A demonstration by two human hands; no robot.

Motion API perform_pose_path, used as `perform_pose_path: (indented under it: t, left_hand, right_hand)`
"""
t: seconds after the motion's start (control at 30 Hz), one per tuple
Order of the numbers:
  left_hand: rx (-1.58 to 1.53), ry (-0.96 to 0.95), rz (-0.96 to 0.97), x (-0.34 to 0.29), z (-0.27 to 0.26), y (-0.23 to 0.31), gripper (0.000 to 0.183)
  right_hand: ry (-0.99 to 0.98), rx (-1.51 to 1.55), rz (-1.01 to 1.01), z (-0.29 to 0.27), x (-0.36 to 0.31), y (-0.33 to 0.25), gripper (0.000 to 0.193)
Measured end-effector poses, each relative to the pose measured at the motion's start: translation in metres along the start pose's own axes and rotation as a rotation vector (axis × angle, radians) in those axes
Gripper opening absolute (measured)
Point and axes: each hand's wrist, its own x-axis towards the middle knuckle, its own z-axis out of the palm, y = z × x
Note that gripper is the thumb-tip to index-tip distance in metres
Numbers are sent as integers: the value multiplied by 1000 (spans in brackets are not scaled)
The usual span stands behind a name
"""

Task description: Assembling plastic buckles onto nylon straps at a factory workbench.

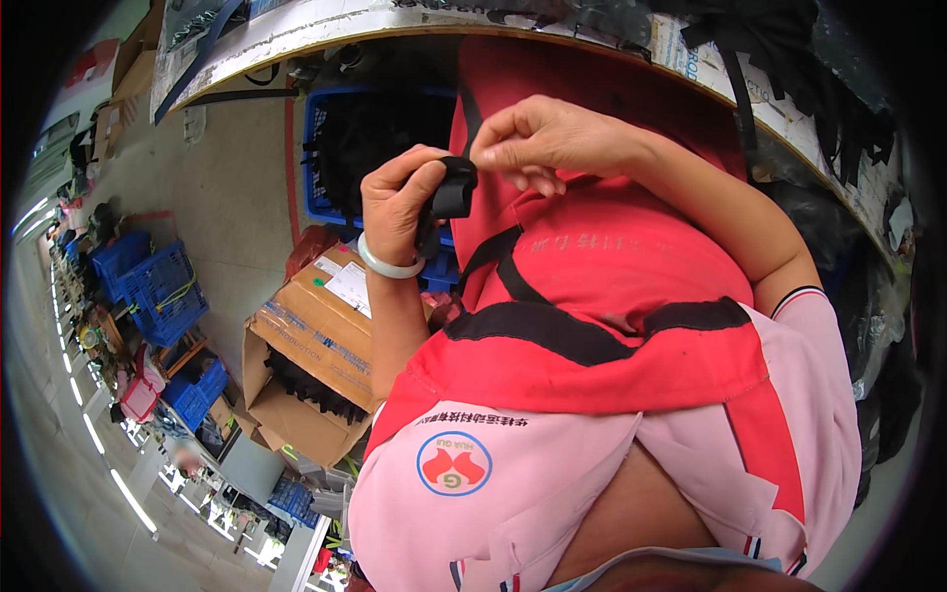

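Observation:
My left hand (pixel 397 192), a pale bangle at its wrist, is closed around a small black piece (pixel 455 189) with a rounded, tube-like shape. Its exact kind does not show; a narrower dark part hangs below my fingers. Thumb and fingers press on its near side. My right hand (pixel 543 143) is held up just right of the piece, its fingers curled and the thumb and forefinger pinched by the piece's upper edge. Whatever lies between those fingertips is too small to make out. Both hands are above my red apron (pixel 612 257).
A worktable edge (pixel 395 27) curves across the top, with black straps (pixel 838 118) at its right end. Left of my lap stand a blue crate (pixel 314 158) of dark items and an open cardboard box (pixel 326 316) holding black parts. More blue crates (pixel 163 296) stand farther left.

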Motion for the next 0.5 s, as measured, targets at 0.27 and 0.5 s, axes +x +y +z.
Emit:
perform_pose_path:
  t: [0.27,0.5]
  left_hand:
    - [-10,-69,37,-5,-16,7,10]
    - [42,-69,13,-4,-10,0,11]
  right_hand:
    - [311,127,-84,-29,19,31,22]
    - [-136,267,16,11,31,27,21]
